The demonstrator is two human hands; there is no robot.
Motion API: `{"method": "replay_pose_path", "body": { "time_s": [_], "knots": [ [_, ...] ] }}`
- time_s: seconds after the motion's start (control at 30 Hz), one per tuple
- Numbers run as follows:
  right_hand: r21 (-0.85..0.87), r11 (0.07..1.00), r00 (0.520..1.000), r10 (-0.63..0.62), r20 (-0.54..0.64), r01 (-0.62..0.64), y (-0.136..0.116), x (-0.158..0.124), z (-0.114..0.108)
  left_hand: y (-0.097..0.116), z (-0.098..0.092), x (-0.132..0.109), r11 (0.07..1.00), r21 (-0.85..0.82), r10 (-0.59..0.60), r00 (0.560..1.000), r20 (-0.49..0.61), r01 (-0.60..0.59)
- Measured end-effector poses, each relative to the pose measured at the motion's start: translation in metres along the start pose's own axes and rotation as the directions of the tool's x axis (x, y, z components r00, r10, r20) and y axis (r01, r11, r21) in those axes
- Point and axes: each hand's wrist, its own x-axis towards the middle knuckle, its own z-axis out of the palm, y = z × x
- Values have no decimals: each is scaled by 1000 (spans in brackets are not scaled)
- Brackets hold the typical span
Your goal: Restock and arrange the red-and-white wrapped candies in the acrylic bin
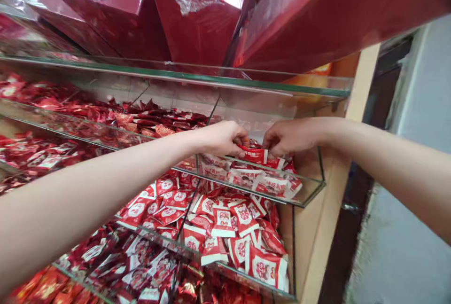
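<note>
In the upper glass compartment, a red wrapped candy (254,154) with a white end lies between my hands. My left hand (225,137) comes in from the left over the glass front, thumb and fingers pinched at the candy's left end. From the right, my right hand (289,136) reaches in with curled fingers closed at its white right end. Around and under it are more red and white wrapped candies (246,177), seen partly through the glass panel. My hands partly hide the compartment's inside.
Large dark red boxes (200,31) in clear film stand on the glass shelf (169,74) above my hands. Red and white candies (223,222) fill the bin below, with darker packets (137,266) lower left. A wooden side panel (326,205) and grey wall (405,243) bound the right.
</note>
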Motion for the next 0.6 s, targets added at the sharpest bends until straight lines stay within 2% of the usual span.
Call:
{"method": "replay_pose_path", "body": {
  "time_s": [0.17, 0.27, 0.43, 0.5, 0.6],
  "knots": [
    [147, 980, 981, -113, -157, 136, -5, -10, 4, 0, 5, -1, 996, -65, 54, 999, 5, -54],
    [104, 983, 953, -117, -281, 151, -10, -7, 9, -5, 8, 5, 992, -102, 77, 997, -28, -80],
    [23, 991, 915, -112, -388, 131, -13, 8, 16, 0, 9, 11, 997, -59, -49, 989, -138, 41],
    [17, 994, 908, -94, -407, 110, -15, 13, 18, 7, 8, 10, 993, -58, -106, 985, -136, 99],
    [1, 999, 895, -46, -444, 51, -21, 16, 21, 16, 5, 9, 966, -151, -221, 973, -65, 210]
  ]
}}
